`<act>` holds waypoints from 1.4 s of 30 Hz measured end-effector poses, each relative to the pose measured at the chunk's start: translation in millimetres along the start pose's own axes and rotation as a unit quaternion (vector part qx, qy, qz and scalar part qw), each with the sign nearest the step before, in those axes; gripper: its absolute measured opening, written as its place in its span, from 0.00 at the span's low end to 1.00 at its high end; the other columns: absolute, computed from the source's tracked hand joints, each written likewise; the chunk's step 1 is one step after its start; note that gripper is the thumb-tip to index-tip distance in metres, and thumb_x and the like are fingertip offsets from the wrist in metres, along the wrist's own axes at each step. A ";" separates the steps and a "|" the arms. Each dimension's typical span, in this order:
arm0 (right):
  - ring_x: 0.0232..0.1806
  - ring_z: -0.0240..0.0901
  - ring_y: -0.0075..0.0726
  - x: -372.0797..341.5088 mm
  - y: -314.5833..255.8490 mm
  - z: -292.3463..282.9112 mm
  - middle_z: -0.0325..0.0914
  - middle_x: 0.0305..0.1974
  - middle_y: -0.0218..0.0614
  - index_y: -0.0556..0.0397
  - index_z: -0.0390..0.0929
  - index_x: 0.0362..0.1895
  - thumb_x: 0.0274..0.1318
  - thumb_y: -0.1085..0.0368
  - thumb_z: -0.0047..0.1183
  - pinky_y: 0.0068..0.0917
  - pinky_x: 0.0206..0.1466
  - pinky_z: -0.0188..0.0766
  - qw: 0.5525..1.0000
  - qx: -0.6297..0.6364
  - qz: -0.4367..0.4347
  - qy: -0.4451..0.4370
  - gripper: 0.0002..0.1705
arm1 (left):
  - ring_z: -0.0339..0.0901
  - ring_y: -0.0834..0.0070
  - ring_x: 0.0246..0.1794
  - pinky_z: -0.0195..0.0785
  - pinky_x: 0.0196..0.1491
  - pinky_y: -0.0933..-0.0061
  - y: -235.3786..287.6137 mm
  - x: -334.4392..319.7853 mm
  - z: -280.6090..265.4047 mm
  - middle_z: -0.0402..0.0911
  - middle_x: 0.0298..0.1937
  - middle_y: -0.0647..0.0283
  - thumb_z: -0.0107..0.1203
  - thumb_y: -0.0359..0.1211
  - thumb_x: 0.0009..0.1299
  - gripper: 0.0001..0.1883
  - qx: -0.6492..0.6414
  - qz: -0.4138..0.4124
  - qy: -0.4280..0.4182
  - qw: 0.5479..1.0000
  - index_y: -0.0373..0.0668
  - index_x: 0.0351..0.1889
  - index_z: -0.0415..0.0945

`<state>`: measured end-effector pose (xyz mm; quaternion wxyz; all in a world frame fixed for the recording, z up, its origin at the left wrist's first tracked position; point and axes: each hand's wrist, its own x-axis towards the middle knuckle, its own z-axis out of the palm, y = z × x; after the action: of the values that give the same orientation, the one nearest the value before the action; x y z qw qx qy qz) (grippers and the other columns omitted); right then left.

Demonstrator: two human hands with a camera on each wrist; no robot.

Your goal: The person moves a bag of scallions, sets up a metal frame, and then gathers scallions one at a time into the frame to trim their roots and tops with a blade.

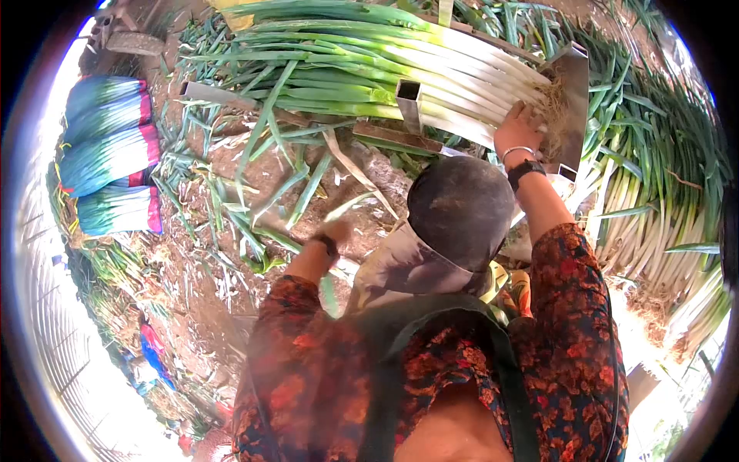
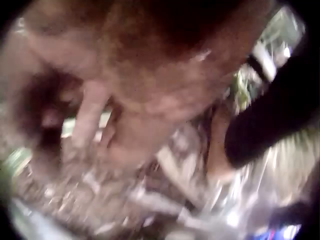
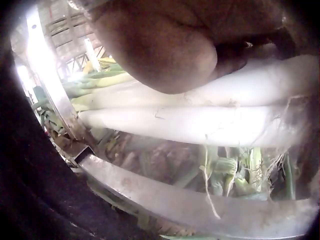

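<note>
A thick row of long green onions (image 1: pixel 431 65) lies across a metal frame, green leaves at the left and roots at the right. My right hand (image 1: pixel 521 129) rests on the white stalks just short of the roots, beside the frame's upright end plate (image 1: pixel 571 108). In the right wrist view, the underside of that hand (image 3: pixel 165 50) lies over two thick white stalks (image 3: pixel 185 120). My left hand (image 1: pixel 335 233), blurred, is low over the littered ground at the left, away from the row. Its fingers (image 2: pixel 90 112) hang loosely bent with nothing between them in the left wrist view.
A short square metal post (image 1: pixel 409 104) stands at the frame's near side. More green onions (image 1: pixel 654 154) are heaped at the right. Several packed bundles with red edges (image 1: pixel 115 154) lie at the far left. Loose leaves (image 1: pixel 308 185) cover the dirt ground.
</note>
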<state>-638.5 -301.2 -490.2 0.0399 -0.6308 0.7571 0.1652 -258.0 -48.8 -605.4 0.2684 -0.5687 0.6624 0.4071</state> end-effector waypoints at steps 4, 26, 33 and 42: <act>0.71 0.41 0.62 -4.6 -4.9 -7.5 0.44 0.72 0.48 0.54 0.48 0.71 0.62 0.60 0.35 0.60 0.67 0.49 1.000 0.022 -0.001 -0.005 0.34 | 0.75 0.51 0.38 0.69 0.42 0.51 53.6 3.1 -196.4 0.78 0.41 0.52 0.46 0.37 0.68 0.15 -0.019 0.046 0.609 0.792 0.47 0.51 0.75; 0.63 0.59 0.55 -134.1 57.0 54.3 0.68 0.59 0.44 0.50 0.71 0.56 0.49 0.71 0.47 0.44 0.63 0.61 0.886 0.357 -0.224 0.193 0.25 | 0.68 0.62 0.60 0.62 0.62 0.64 204.3 -81.8 -439.9 0.69 0.60 0.46 0.54 0.38 0.69 0.32 -0.379 0.290 0.535 0.697 0.29 0.65 0.57; 0.41 0.77 0.55 -188.0 143.7 256.5 0.79 0.37 0.51 0.53 0.81 0.40 0.57 0.59 0.46 0.47 0.45 0.72 0.957 0.229 0.024 -0.178 0.15 | 0.71 0.64 0.53 0.63 0.59 0.59 390.3 -117.9 -325.3 0.74 0.49 0.54 0.53 0.35 0.68 0.26 -0.489 0.516 0.321 0.626 0.37 0.62 0.59; 0.48 0.75 0.56 -132.7 115.0 272.0 0.79 0.43 0.54 0.59 0.78 0.43 0.45 0.46 0.61 0.44 0.49 0.73 0.816 0.458 0.311 -0.167 0.30 | 0.71 0.74 0.51 0.64 0.54 0.67 436.2 -42.4 -299.5 0.75 0.51 0.61 0.52 0.30 0.70 0.24 -0.602 0.329 0.214 0.695 0.42 0.64 0.59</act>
<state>-763.5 -77.2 -687.9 0.3966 -0.2336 0.8827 -0.0942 -640.9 -269.6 -311.6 -0.4313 -0.4263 0.4600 0.6486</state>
